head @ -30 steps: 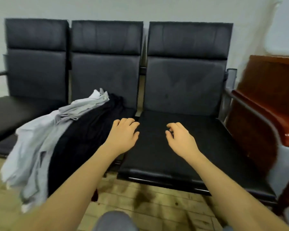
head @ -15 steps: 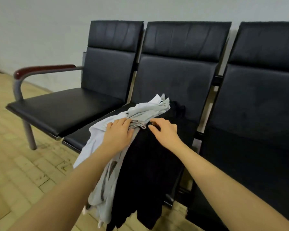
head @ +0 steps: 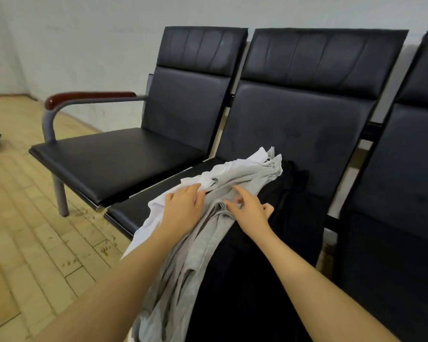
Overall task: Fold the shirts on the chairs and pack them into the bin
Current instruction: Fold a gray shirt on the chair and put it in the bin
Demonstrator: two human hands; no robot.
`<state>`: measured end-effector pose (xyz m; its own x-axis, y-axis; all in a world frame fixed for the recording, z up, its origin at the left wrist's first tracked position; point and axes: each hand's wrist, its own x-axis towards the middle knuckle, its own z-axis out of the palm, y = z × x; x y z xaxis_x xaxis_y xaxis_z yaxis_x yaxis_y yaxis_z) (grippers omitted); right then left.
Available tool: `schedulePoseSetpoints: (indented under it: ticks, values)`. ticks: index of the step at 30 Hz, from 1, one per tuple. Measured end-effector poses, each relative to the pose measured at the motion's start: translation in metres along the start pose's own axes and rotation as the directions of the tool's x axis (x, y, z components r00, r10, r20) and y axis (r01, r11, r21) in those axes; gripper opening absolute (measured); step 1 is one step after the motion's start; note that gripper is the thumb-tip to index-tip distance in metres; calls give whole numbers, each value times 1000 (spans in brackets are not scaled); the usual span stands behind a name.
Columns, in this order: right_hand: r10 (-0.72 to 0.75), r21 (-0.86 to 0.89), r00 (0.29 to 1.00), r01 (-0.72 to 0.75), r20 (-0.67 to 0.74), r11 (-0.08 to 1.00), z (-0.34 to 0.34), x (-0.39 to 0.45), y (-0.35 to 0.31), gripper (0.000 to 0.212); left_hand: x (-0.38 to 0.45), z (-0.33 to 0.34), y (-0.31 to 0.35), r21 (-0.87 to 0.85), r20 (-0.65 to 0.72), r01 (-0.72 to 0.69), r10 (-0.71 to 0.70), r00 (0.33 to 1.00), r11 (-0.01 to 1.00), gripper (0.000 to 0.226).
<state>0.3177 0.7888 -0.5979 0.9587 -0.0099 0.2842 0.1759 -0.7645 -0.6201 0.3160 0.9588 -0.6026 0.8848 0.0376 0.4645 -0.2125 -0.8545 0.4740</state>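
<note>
Both bare forearms reached forward and up from the bottom of the view onto a heap of shirts on the middle chair [head: 292, 134]. The left hand [head: 183, 211] lay palm down on the white shirt [head: 156, 218], fingers fairly straight and close together, their tips at a fold where white met the grey shirt [head: 245, 178]; it pressed rather than gripped. Just right of it, the right hand [head: 251, 211] hovered over the grey shirt with fingers spread and lightly bent, thumb out to the right, some tips touching the cloth; whether it pinched any could not be told. Right of and under that hand lay the black shirt [head: 282, 243], draping over the seat's front edge toward the viewer, as the grey one did beneath the left forearm. Left of the left hand, a strip of the seat stayed bare, then the left chair [head: 114, 161] with its armrest [head: 89, 97], then wood floor [head: 22, 230]. Right of the right hand stood another chair [head: 405, 193]. No bin was in view.
</note>
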Motion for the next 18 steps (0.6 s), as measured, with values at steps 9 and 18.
schedulePoseSetpoints:
  ticks: [9, 18]
  values:
    - [-43, -21, 990, 41, -134, 999, -3, -8, 7, 19, -7, 7, 8, 75, -132, -321, 328, 935, 944, 43]
    - [-87, 209, 948, 156, -305, 965, -59, -34, 7, 20, -24, -4, 40, -100, 1, -262, 263, 965, 960, 63]
